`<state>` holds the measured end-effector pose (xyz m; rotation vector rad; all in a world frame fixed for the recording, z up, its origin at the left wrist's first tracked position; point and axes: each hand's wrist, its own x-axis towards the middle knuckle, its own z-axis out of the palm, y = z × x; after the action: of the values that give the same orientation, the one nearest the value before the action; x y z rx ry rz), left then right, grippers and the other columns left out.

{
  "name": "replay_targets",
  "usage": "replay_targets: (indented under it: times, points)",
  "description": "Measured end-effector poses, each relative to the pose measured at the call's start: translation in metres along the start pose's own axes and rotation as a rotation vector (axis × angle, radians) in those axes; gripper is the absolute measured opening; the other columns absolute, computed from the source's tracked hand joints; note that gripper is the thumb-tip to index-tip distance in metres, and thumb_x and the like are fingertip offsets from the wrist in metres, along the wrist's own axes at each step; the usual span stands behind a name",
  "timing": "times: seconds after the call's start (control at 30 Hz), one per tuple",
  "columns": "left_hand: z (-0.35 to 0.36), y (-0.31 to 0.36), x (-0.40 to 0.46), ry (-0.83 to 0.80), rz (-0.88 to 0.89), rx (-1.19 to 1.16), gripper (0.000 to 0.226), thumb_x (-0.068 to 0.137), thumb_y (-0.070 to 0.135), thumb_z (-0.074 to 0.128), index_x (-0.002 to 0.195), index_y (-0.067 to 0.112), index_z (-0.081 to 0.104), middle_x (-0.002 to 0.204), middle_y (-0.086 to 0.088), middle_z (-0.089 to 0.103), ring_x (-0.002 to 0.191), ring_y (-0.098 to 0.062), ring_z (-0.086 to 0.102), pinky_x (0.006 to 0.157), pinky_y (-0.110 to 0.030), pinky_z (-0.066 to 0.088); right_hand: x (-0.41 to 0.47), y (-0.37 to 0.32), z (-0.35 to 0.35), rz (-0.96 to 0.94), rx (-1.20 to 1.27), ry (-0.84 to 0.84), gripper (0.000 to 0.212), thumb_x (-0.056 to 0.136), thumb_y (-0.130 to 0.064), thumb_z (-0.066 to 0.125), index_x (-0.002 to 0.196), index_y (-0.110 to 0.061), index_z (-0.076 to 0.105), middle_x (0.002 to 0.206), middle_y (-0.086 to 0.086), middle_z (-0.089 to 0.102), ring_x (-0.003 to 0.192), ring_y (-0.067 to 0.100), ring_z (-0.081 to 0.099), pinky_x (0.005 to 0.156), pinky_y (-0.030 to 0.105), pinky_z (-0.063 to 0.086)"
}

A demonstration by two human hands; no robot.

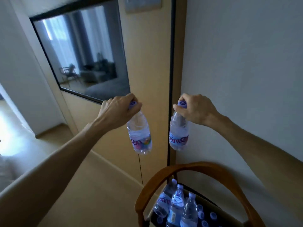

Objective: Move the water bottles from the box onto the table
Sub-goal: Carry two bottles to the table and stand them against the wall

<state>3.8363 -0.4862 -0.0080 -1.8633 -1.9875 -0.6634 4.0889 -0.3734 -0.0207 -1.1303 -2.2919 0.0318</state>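
Note:
My left hand (118, 110) grips a clear water bottle (140, 136) by its purple cap, and the bottle hangs tilted in the air. My right hand (195, 108) holds a second water bottle (178, 133) the same way by its cap. Both bottles hang at mid-frame, well above the box (213, 205). The box stands on a chair at the bottom right and holds several more bottles (177, 203); three of them stick up above the rest. No table is in view.
A wooden chair with a curved backrest (180, 169) surrounds the box. Behind the hands is a beige panel wall with a dark framed window (82, 51) and a black vertical strip (171, 79). A white wall fills the right side. Beige flooring runs to the left.

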Motion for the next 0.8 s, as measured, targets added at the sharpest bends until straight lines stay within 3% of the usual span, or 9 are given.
replay_targets:
  times: [0.13,0.27,0.37,0.5,0.7,0.8]
  points:
    - [-0.058,-0.05,0.013,0.069,-0.047,0.039,0.031,0.092,0.051,0.04,0.096,0.025,0.056,0.094,-0.006,0.07,0.081,-0.033,0.064,0.073,-0.042,0.052,0.061,-0.069,-0.011,-0.082,0.043,0.067,0.027,0.085,-0.055,0.05,0.084,-0.028,0.055,0.079,-0.007,0.063,0.073,0.019,0.058,0.066,0.031,0.042]
    - [-0.103,-0.106,0.015,0.172,-0.095,0.071,0.029,0.094,0.046,0.039,0.099,0.026,0.059,0.089,-0.002,0.07,0.076,-0.026,0.062,0.066,-0.035,0.047,0.11,-0.133,-0.004,-0.141,0.104,0.086,0.026,0.085,-0.053,0.051,0.086,-0.028,0.056,0.087,-0.003,0.066,0.079,0.022,0.061,0.071,0.034,0.046]
    - [-0.128,-0.15,0.009,0.205,-0.132,0.087,0.027,0.096,0.044,0.039,0.094,0.025,0.059,0.08,-0.001,0.07,0.075,-0.025,0.062,0.068,-0.034,0.043,0.14,-0.181,0.015,-0.155,0.126,0.06,0.023,0.082,-0.053,0.052,0.082,-0.029,0.055,0.087,-0.006,0.064,0.082,0.022,0.059,0.072,0.034,0.043]
    - [-0.149,-0.208,-0.001,0.219,-0.182,0.129,0.027,0.097,0.042,0.04,0.09,0.023,0.058,0.077,-0.001,0.068,0.069,-0.021,0.062,0.059,-0.027,0.037,0.172,-0.234,0.054,-0.159,0.189,0.041,0.025,0.078,-0.052,0.052,0.078,-0.028,0.057,0.083,-0.01,0.064,0.08,0.022,0.06,0.072,0.034,0.043]
    - [-0.167,-0.288,-0.016,0.182,-0.317,0.122,0.035,0.093,0.049,0.036,0.096,0.023,0.059,0.089,-0.005,0.07,0.076,-0.026,0.062,0.069,-0.036,0.05,0.214,-0.3,0.109,-0.258,0.167,0.006,0.027,0.081,-0.053,0.051,0.078,-0.027,0.054,0.069,-0.015,0.053,0.074,0.021,0.052,0.069,0.033,0.035]
    - [-0.171,-0.321,-0.02,0.174,-0.37,0.143,0.038,0.085,0.053,0.03,0.095,0.026,0.056,0.094,-0.005,0.07,0.08,-0.029,0.062,0.075,-0.043,0.053,0.235,-0.333,0.135,-0.326,0.144,-0.02,0.025,0.087,-0.051,0.048,0.084,-0.027,0.053,0.074,-0.01,0.055,0.075,0.022,0.049,0.071,0.034,0.034]
